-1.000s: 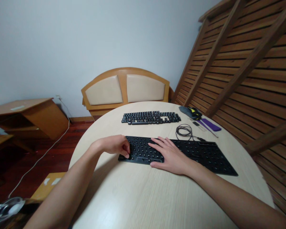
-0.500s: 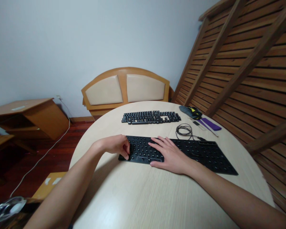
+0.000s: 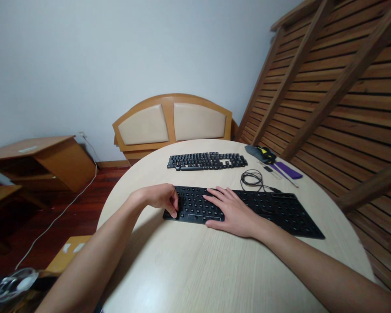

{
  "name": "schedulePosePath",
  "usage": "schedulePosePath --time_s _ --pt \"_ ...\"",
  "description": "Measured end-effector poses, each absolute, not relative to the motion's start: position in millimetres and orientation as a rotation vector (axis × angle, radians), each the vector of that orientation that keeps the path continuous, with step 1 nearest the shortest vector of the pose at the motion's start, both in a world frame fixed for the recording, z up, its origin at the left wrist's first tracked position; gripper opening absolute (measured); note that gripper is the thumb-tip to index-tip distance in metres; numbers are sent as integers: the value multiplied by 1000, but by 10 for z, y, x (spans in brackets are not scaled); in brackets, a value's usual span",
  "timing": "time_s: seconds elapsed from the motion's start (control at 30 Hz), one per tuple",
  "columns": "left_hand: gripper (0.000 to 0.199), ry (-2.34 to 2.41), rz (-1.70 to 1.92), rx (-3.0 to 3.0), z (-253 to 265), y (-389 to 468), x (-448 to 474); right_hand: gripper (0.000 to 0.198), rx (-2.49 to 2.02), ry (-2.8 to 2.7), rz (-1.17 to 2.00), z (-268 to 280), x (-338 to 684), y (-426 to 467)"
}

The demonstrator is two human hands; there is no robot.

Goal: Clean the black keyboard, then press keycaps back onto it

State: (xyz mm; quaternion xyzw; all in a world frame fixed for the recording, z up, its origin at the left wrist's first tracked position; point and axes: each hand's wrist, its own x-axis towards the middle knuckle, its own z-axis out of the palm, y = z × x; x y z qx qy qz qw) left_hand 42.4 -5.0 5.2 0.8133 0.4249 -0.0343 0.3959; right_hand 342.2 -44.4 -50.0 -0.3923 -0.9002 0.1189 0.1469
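A black keyboard base (image 3: 299, 217) without its keycaps lies across the table in front of me. My left hand (image 3: 167, 200) is bent down over its near left corner, fingers curled and pinched together at the keyboard's surface. Whatever those fingertips hold, if anything, is hidden. My right hand (image 3: 230, 213) lies flat on the middle of the base with its fingers spread, the thumb along the near edge. Beyond the base, the loose black keycaps (image 3: 195, 161) are laid out in keyboard order, with gaps toward the right part.
A coiled black cable (image 3: 251, 177) runs to the base's far edge. To the right are a purple cloth strip (image 3: 289, 170), a thin rod (image 3: 285, 177) and a grey-black glove-like item (image 3: 260, 153). Round table (image 3: 195, 269); slatted wooden panel (image 3: 352, 104) leans at right.
The view has shifted very slightly. Both hands keep the same places on the keyboard base, with no clear movement of the fingers.
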Motion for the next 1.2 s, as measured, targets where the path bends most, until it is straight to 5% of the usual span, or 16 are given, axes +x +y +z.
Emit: schedulePosePath --time_s 0.6,0.9,1.2 --pt "32 1029 -98 1943 -14 63 346 85 -1153 -2624 311 -475 3411 -451" --pt "31 1725 908 2382 -457 611 304 85 -1162 -2634 332 -427 3400 -472" --pt "47 1951 678 2512 -778 812 291 85 -1154 -2630 328 -435 3397 -471"
